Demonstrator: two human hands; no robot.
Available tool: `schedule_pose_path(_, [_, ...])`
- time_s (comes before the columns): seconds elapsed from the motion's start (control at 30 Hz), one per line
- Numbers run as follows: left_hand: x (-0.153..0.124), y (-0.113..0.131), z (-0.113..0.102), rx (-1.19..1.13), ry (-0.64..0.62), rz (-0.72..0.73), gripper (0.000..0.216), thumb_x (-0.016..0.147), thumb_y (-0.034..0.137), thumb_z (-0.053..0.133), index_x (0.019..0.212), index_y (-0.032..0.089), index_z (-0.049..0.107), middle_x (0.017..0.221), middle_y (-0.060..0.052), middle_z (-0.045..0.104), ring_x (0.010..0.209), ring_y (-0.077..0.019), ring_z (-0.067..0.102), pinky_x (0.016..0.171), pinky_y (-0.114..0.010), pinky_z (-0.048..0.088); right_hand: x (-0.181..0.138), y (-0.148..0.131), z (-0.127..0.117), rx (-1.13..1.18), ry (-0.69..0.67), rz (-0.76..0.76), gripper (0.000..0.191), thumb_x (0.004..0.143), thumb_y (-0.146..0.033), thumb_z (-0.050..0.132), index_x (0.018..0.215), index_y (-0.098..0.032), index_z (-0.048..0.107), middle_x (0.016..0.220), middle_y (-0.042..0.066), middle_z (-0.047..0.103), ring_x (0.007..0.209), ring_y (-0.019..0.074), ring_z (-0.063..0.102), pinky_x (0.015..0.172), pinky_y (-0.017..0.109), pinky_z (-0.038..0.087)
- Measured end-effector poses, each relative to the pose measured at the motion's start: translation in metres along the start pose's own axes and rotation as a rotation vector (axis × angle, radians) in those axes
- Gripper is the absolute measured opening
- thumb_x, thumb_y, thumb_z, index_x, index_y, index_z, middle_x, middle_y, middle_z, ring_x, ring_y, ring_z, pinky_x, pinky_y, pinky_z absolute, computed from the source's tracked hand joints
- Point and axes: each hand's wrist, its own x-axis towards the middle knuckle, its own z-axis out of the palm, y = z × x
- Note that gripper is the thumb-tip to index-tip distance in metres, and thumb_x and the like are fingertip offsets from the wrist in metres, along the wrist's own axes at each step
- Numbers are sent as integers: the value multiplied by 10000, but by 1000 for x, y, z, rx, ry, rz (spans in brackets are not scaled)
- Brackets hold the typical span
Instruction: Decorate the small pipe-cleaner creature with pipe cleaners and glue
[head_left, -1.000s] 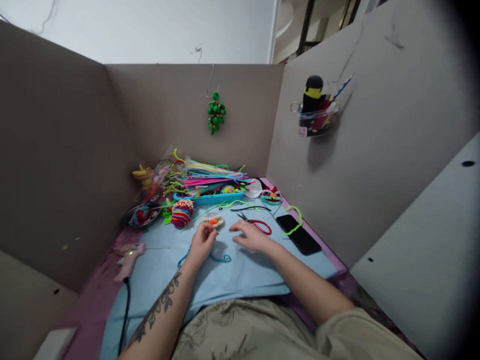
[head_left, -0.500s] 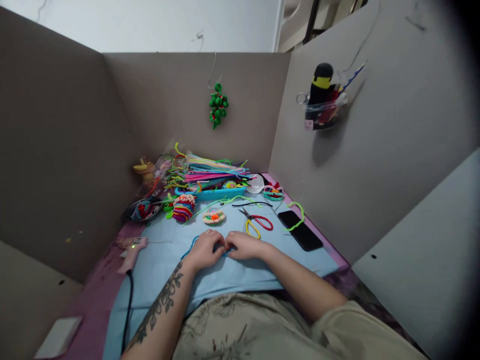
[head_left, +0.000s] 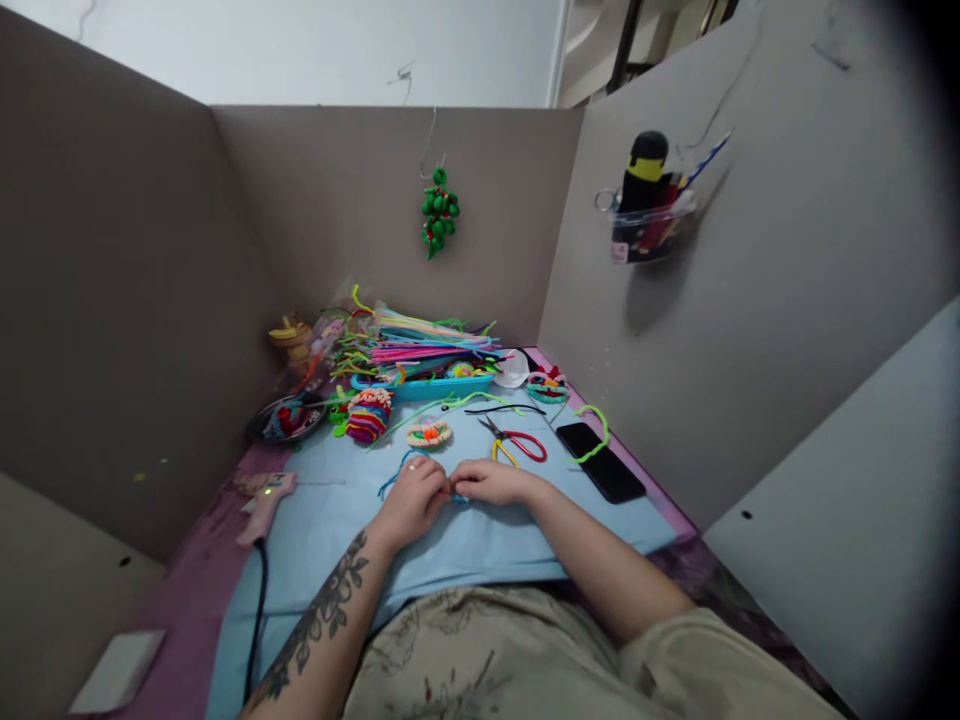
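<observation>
My left hand (head_left: 415,498) and my right hand (head_left: 487,483) meet fingertip to fingertip over the light blue mat (head_left: 480,545). Both pinch a blue pipe cleaner (head_left: 396,474) that curls out to the left of my left hand. Just beyond the hands lie a small round woven piece (head_left: 428,432) with an orange centre and scissors (head_left: 512,445) with one red and one yellow handle.
A blue tray of coloured pipe cleaners (head_left: 420,360) stands at the back. A striped woven ball (head_left: 366,416), a dark dish (head_left: 287,419), a black phone (head_left: 609,473) with a green pipe cleaner (head_left: 592,433), and a pink glue gun (head_left: 262,503) surround the mat. Cardboard walls enclose the desk.
My hands drew back from the woven piece and scissors and came together on the blue pipe cleaner, whose loop now lies lifted to the left.
</observation>
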Motion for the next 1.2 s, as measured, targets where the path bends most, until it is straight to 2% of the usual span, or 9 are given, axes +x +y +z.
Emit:
schedule_pose_path(0.27, [0,-1,3,1,77,6,169,839,177,409,794,207,569,851,-56,571,904,-202,472,869,-365,357,-1,-3,3,270,-26,43,150,823,-256,457,776,-146,547,667,-30,473,623,87,418,595,198,356])
schedule_pose_path(0.4, [0,-8,-1,61,141,-52,193,833,138,385,799,200,565,828,-58,577,918,-208,487,886,-376,351,5,4,6,277,329,141,145,775,-273,480,694,-157,511,631,-36,466,593,88,414,557,196,332])
schedule_pose_path(0.5, [0,-25,-8,180,382,-236,145,813,155,445,803,193,585,901,-79,582,966,-240,483,889,-407,347,7,9,3,385,594,233,173,759,-327,484,702,-164,503,590,-45,449,531,84,397,504,195,316])
schedule_pose_path(0.6, [-2,-40,-11,285,547,-420,161,783,157,487,872,190,617,1055,-111,546,1042,-285,451,889,-429,345,6,10,0,507,700,257,209,720,-371,530,705,-163,512,570,-49,451,498,81,397,478,195,318])
schedule_pose_path(0.67, [-4,-43,-6,269,490,-444,181,797,173,471,900,186,619,1022,-112,550,987,-270,482,854,-401,371,5,8,0,548,701,265,221,705,-380,551,707,-161,523,566,-46,471,493,79,414,474,194,329])
schedule_pose_path(0.8, [-2,-33,14,152,211,-420,139,812,267,490,829,186,602,824,-74,567,823,-223,524,737,-328,405,6,5,6,561,641,269,213,708,-365,560,749,-156,557,595,-29,523,515,84,466,488,195,372])
schedule_pose_path(0.87, [4,-27,23,178,148,-435,122,794,275,515,793,181,592,824,-80,561,823,-229,517,719,-325,396,8,8,9,526,633,239,202,709,-350,563,759,-155,579,614,-21,538,534,89,482,496,197,389])
schedule_pose_path(1.03, [15,-25,29,143,115,-412,62,775,207,516,748,174,560,822,-75,557,816,-214,508,720,-313,384,12,18,13,449,662,200,219,725,-368,558,777,-160,606,615,-20,556,530,94,501,490,202,407])
schedule_pose_path(1.2, [13,-25,29,-177,237,-382,34,761,187,510,751,184,544,722,-12,563,696,-156,512,657,-265,396,18,14,17,538,723,268,213,719,-373,550,761,-165,567,582,-24,556,502,101,530,469,206,416])
